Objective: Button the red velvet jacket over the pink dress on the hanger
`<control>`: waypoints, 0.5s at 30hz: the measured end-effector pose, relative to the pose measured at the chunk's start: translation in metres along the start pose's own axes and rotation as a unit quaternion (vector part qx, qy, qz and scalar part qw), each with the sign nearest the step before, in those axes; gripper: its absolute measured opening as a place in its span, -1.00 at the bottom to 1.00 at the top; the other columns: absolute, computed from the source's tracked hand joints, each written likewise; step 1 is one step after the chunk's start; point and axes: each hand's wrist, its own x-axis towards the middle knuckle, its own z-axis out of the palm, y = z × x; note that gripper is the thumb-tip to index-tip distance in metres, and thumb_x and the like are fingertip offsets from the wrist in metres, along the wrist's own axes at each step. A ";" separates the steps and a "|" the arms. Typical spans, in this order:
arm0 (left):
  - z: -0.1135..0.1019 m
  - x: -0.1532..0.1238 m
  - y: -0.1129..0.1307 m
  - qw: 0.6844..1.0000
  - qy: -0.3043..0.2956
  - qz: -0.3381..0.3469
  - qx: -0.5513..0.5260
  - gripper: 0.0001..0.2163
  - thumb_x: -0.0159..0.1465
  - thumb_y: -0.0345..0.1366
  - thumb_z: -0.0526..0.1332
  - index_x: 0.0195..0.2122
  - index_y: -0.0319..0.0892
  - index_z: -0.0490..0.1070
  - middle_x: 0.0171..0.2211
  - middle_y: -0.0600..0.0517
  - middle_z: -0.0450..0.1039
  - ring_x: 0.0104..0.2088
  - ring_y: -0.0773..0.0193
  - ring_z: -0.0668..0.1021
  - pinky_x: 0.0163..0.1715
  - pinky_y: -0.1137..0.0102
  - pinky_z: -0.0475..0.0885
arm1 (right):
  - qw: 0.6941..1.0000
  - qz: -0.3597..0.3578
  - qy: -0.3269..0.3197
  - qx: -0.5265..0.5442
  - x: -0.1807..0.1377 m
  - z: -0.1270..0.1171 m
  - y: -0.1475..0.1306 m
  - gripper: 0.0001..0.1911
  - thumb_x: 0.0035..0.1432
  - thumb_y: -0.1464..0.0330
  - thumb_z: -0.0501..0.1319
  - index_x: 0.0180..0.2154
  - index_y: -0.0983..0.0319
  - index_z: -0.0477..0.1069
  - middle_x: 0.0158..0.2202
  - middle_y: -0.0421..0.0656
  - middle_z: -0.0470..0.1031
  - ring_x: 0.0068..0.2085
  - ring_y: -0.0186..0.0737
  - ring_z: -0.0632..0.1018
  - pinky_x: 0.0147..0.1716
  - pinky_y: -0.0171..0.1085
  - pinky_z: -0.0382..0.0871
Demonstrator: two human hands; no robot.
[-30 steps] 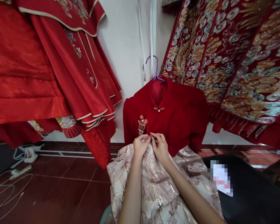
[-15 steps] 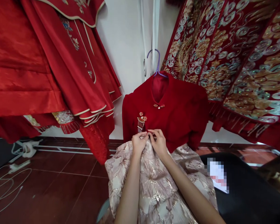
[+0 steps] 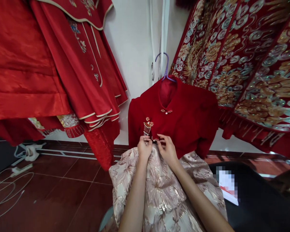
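Observation:
A dark red jacket (image 3: 188, 112) with a stand collar hangs in front of me on a purple hanger (image 3: 166, 67). Its lower part drapes onto my patterned lap. A beaded frog button (image 3: 155, 140) shows on the jacket's front between my hands. At its left end, my left hand (image 3: 144, 149) has thumb and fingers closed in a pinch. On the other side my right hand (image 3: 168, 148) has its thumb and fingers apart, close by the button. Above the left fingers sits a tasselled brooch (image 3: 148, 126). Another frog button (image 3: 166, 111) is at the collar.
Red garments (image 3: 87, 74) hang at the left, and an embroidered red garment (image 3: 232, 64) hangs at the right. A black seat (image 3: 258, 196) bears a white, blurred item (image 3: 228, 187). White cables (image 3: 9, 190) lie on the tiled floor at the left.
My hands have drawn slightly apart, and my right fingers have loosened from their pinch. The frog button between them now shows more fully. The view has shifted a little.

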 end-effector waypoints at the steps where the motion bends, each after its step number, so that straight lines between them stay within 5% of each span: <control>1: 0.000 0.000 0.000 1.000 0.009 0.000 0.000 -0.84 0.09 -0.50 0.20 -0.30 -0.20 0.39 -0.41 0.03 0.50 -0.38 0.35 0.54 -0.27 0.45 0.42 | 1.000 0.002 -0.007 0.004 -0.002 -0.005 0.000 -0.63 0.19 0.31 0.08 0.04 0.21 0.31 -0.07 -0.01 0.30 -0.16 -0.21 0.49 -0.27 -0.23 0.54; 7: -0.001 -0.001 0.001 0.999 -0.036 0.014 0.011 -0.89 0.14 -0.47 0.16 -0.33 -0.18 0.43 -0.35 0.01 0.53 -0.32 0.32 0.55 -0.20 0.41 0.40 | 0.999 0.035 -0.020 0.013 0.004 -0.032 0.001 -0.65 0.16 0.27 0.12 -0.01 0.23 0.31 -0.06 0.00 0.36 -0.17 -0.20 0.51 -0.32 -0.24 0.54; 15: -0.001 -0.002 0.000 0.996 -0.082 0.016 -0.026 -0.77 0.10 -0.55 0.14 -0.28 -0.19 0.50 -0.33 0.00 0.58 -0.30 0.32 0.59 -0.18 0.40 0.44 | 0.997 0.021 -0.074 0.029 0.000 -0.026 -0.003 -0.69 0.17 0.29 0.12 -0.05 0.21 0.38 -0.08 -0.05 0.46 -0.09 -0.20 0.51 -0.16 -0.20 0.51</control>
